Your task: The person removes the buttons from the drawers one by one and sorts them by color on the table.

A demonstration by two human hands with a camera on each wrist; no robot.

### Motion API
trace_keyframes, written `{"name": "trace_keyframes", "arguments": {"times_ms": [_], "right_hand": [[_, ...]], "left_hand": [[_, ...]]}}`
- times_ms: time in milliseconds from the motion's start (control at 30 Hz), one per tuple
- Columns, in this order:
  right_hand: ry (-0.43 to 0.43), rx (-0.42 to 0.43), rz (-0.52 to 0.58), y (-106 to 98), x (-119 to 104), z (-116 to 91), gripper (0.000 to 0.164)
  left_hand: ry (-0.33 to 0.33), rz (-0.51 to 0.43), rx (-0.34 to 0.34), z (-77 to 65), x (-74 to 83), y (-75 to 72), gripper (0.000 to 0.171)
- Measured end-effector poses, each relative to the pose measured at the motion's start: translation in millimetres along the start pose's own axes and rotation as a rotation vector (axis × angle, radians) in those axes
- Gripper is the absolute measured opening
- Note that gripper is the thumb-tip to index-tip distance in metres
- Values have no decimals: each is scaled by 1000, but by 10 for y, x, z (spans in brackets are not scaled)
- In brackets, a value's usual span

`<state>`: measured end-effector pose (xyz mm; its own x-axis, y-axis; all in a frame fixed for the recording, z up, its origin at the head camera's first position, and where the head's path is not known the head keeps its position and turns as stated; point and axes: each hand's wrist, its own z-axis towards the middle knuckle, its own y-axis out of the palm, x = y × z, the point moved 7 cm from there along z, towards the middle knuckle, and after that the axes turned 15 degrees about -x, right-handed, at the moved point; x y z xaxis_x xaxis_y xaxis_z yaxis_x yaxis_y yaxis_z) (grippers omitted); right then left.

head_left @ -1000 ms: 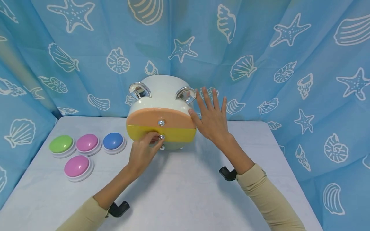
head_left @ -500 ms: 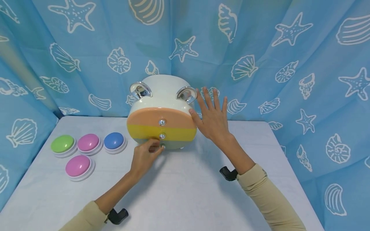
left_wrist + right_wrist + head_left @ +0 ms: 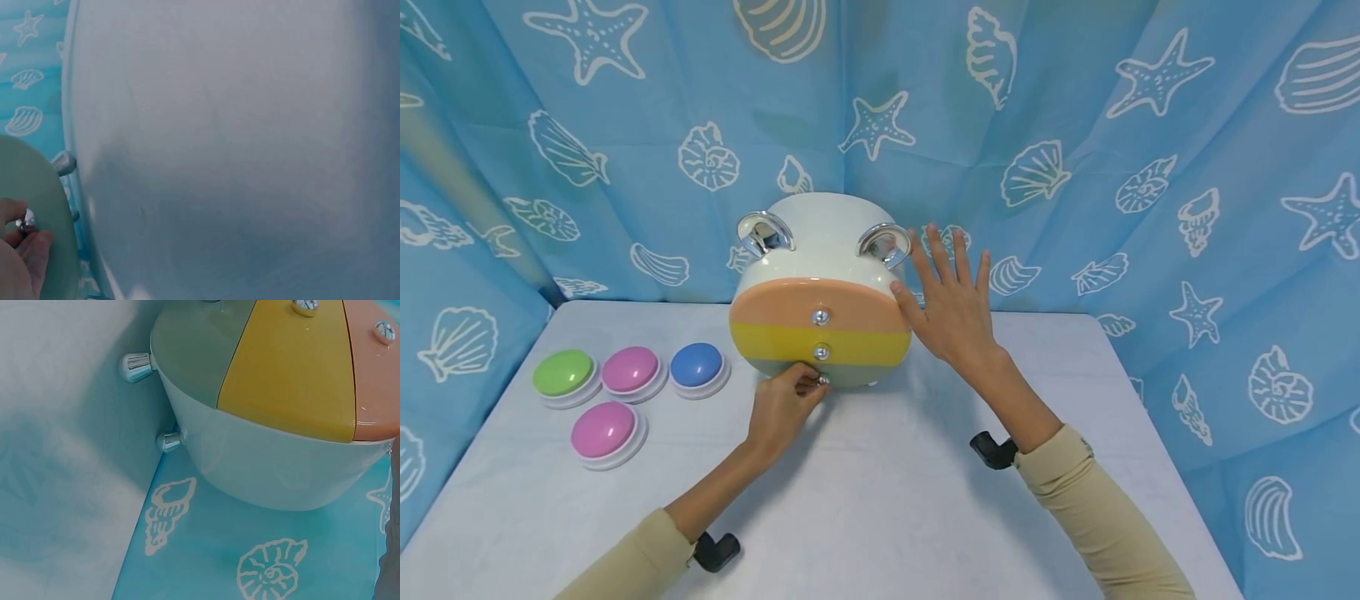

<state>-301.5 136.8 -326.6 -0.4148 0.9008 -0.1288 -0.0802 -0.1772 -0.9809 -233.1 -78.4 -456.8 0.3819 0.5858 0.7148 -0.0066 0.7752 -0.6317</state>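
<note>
A small rounded white cabinet (image 3: 827,221) with silver ear-like rings on top stands at the back of the table. Its front has an orange drawer (image 3: 782,302), a yellow drawer (image 3: 775,340) and, lowest, a grey-green drawer (image 3: 861,377), each with a silver knob. My left hand (image 3: 781,414) pinches the lowest knob (image 3: 28,219) between thumb and fingers. All three drawer fronts lie flush in the head view. My right hand (image 3: 953,317), fingers straight and spread, is at the cabinet's right side, thumb along its edge. The right wrist view shows the cabinet's side (image 3: 262,465) and silver feet (image 3: 136,367).
Left of the cabinet sit several dome push lights on white bases: a green one (image 3: 562,372), a blue one (image 3: 696,365) and pink ones, such as the front one (image 3: 602,430). A blue seashell-print curtain (image 3: 1075,100) hangs behind the white-covered table (image 3: 895,500).
My left hand has gone from the yellow drawer's knob down to the grey-green drawer's knob. The yellow drawer, slightly out before, now sits flush. My right hand has stayed in place.
</note>
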Motion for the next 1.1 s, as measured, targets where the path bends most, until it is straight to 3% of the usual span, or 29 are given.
{"name": "trace_keyframes", "arguments": {"times_ms": [533, 700, 933, 1100], "right_hand": [[7, -16, -4, 3, 7, -5, 70], [7, -18, -11, 8, 0, 0, 70], [-9, 1, -6, -4, -6, -3, 69], [-8, 0, 1, -3, -5, -7, 69]], "left_hand": [[183, 343, 133, -22, 123, 38, 24], [213, 398, 171, -45, 169, 25, 24], [208, 431, 147, -14, 161, 42, 25], [237, 471, 165, -9, 175, 59, 30]]}}
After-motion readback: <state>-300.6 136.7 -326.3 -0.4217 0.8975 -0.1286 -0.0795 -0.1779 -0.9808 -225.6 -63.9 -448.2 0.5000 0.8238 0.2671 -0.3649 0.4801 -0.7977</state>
